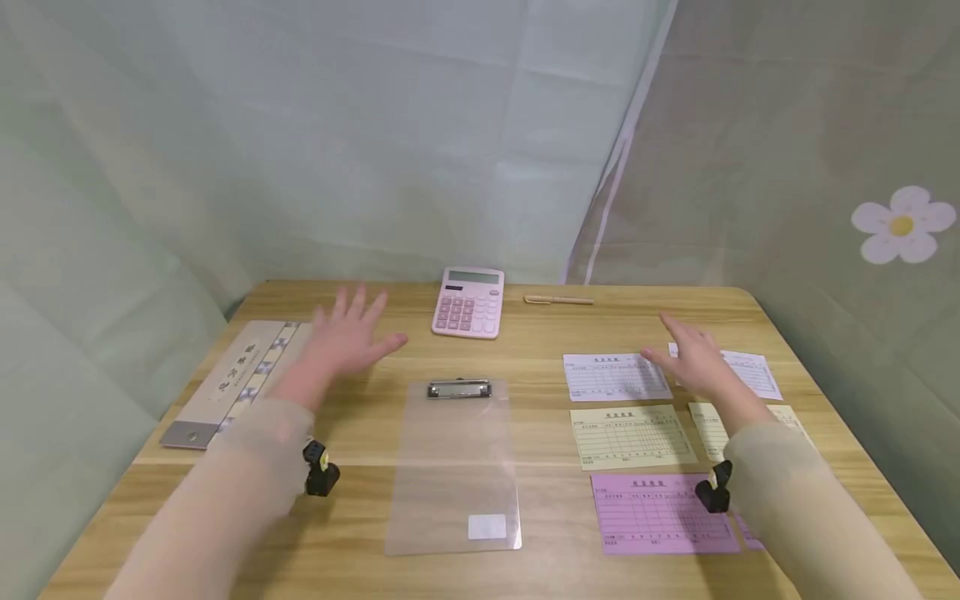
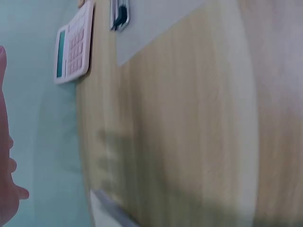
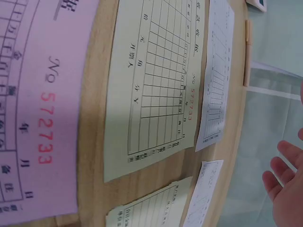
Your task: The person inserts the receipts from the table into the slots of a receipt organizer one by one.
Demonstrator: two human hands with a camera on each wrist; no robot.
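Receipt slips, 6, lie right of 1 clipboard on the surface, partly hidden by the right hand; left hand near 1 folder; both hands' fingers spread. Beyond: 1 calculator, 1 pen.

Can count two bare hands, two white printed paper slips, two pale yellow printed slips, two purple printed slips, one pink rectangular calculator, one slim tan pen, one clear plastic clipboard, one flat beige-and-grey rectangular item, one wooden table.
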